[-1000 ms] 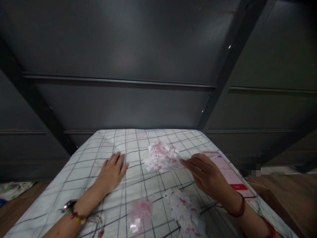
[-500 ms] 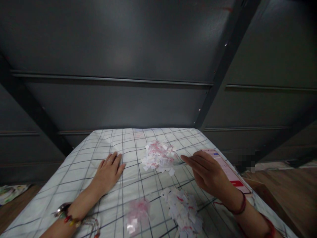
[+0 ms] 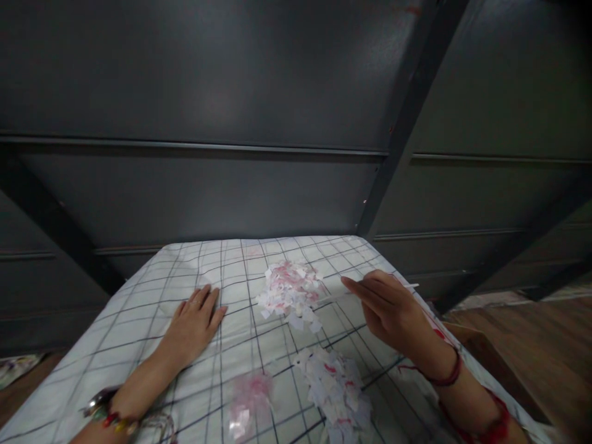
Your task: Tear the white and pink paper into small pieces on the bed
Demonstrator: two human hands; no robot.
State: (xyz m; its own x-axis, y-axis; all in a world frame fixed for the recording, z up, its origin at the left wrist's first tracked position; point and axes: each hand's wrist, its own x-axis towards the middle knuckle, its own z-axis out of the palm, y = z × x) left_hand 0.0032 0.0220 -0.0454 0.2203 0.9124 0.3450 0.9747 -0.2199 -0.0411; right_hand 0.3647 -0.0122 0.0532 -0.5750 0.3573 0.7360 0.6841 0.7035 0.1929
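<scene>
My right hand point(image 3: 391, 311) is closed round a thin white stick point(image 3: 333, 297), held almost level. The stick's near end sticks out past the knuckles, and its far end touches the right side of a heap of small white and pink paper scraps point(image 3: 289, 287). Palm down on the checked cloth point(image 3: 252, 345), my left hand point(image 3: 197, 317) lies open to the left of this heap, holding nothing. Closer to me is a second heap of white paper scraps point(image 3: 335, 388) with red marks. Beside it rests a clear plastic bag point(image 3: 250, 401) with something pink, blurred.
A phone point(image 3: 439, 333) lies at the cloth's right edge, mostly hidden behind my right hand. Grey metal panels point(image 3: 208, 197) stand beyond the table's far edge. A brown box point(image 3: 490, 364) is below on the right, over a wooden floor point(image 3: 546, 345).
The white stick now shows in my right hand, reaching the far heap. Scraps at that heap's near right side have shifted. My left hand stays flat; the view has turned slightly right.
</scene>
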